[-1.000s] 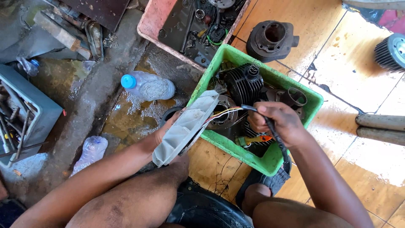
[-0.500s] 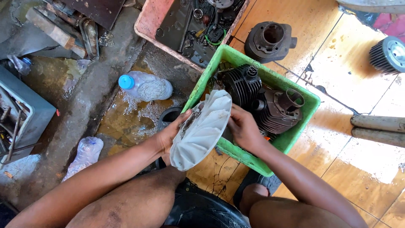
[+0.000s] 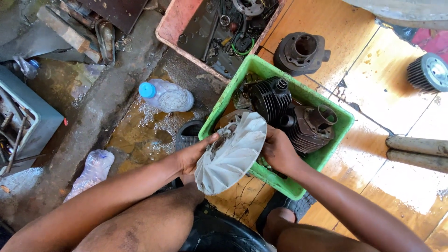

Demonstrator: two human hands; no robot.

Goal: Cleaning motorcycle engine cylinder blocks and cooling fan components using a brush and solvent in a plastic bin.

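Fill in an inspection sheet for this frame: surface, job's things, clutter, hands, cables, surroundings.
Surface: wet wooden floor on the right, grimy concrete with a puddle on the left.
Job's things: pale finned fan wheel held tilted over the near edge of the green crate, which holds a dark finned cylinder and a brown engine part.
Clutter: plastic bottle with blue cap, crushed bottle, red tray of metal scraps, loose cylinder.
Hands: left hand grips the wheel's left rim; right hand its right rim.
Cables: a green wire loop in the red tray.
Surroundings: grey box at left, finned round part at right.
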